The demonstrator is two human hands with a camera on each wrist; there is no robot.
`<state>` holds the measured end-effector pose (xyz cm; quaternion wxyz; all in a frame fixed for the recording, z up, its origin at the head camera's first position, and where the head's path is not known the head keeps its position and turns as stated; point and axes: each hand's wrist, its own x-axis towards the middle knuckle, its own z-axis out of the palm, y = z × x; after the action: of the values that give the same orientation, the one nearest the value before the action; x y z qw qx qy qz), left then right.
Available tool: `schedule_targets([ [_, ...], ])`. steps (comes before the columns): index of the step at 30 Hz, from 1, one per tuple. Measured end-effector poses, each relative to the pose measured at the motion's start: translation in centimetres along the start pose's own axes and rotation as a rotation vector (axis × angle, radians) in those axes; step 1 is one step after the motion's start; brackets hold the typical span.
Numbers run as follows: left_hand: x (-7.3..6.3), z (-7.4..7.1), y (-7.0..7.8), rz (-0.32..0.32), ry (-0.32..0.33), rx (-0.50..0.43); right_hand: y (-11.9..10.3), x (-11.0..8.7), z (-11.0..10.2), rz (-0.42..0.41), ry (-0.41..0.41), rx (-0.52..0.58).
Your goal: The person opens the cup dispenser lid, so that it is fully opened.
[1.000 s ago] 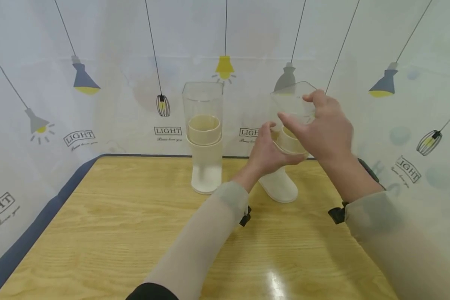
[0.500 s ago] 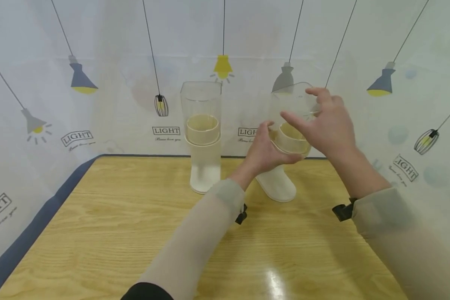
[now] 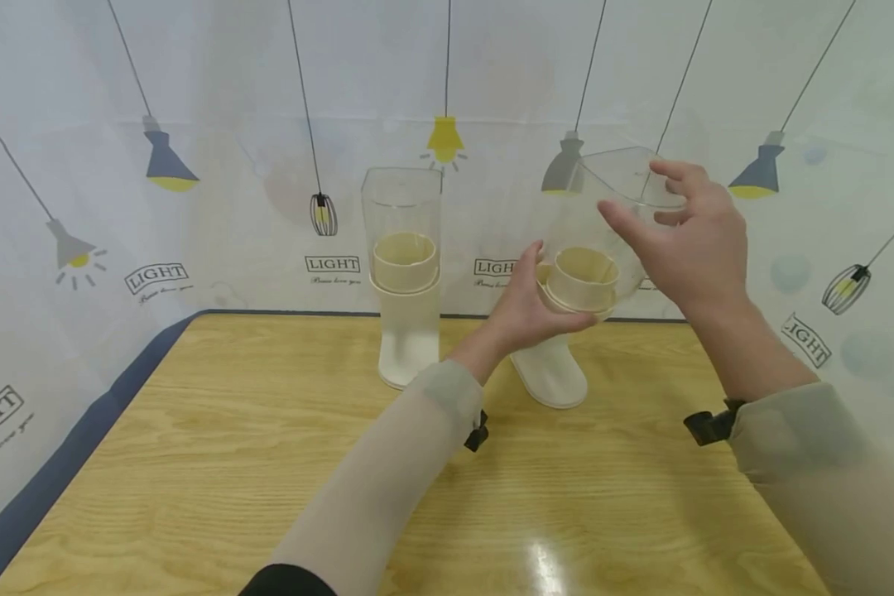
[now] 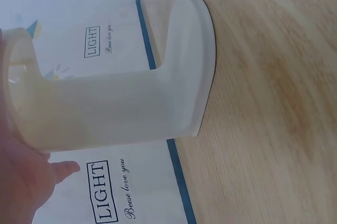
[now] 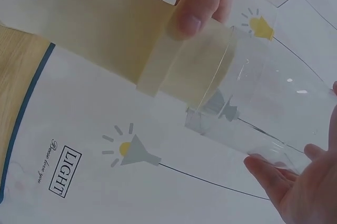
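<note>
A cream stand (image 4: 116, 108) with a curved foot and a ring-shaped collar (image 3: 584, 291) stands on the right side of the table. My left hand (image 3: 525, 310) grips it around the collar, thumb in front in the head view; the right wrist view shows the thumb pressing on the collar's edge. My right hand (image 3: 700, 240) holds a clear plastic container (image 5: 274, 92) by its upper part, fingers and thumb on opposite sides. The container tilts to the right, its lower edge overlapping the collar's top in the right wrist view.
A matching cream stand (image 3: 410, 323) with a clear container (image 3: 404, 194) upright on it stands to the left, near the back edge of the wooden table (image 3: 268, 430). A white cloth (image 3: 253, 199) printed with lamps hangs behind the table.
My right hand has moved right, taking the clear container with it, so it leans and shifts off to the collar's right. The left hand and stand have stayed nearly still.
</note>
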<state>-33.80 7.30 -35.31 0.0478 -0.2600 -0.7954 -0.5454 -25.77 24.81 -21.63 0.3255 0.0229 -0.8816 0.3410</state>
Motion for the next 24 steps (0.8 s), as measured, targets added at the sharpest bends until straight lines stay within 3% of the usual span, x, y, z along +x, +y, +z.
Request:
schedule_targets([
  [3, -0.3, 0.5, 0.1, -0.010, 0.034, -0.003, 0.0, -0.3, -0.9, 0.007, 0.020, 0.007],
  [11, -1.5, 2.1, 0.9, -0.138, 0.172, 0.091, 1.1, -0.7, -3.5, 0.037, 0.066, -0.022],
  [17, -2.2, 3.2, 1.3, -0.208, 0.206, 0.081, 2.6, -1.1, -5.7, 0.127, 0.068, -0.040],
  [24, -2.1, 3.8, 1.7, -0.242, 0.243, 0.060, 4.2, -1.9, -7.1, 0.213, 0.027, -0.116],
])
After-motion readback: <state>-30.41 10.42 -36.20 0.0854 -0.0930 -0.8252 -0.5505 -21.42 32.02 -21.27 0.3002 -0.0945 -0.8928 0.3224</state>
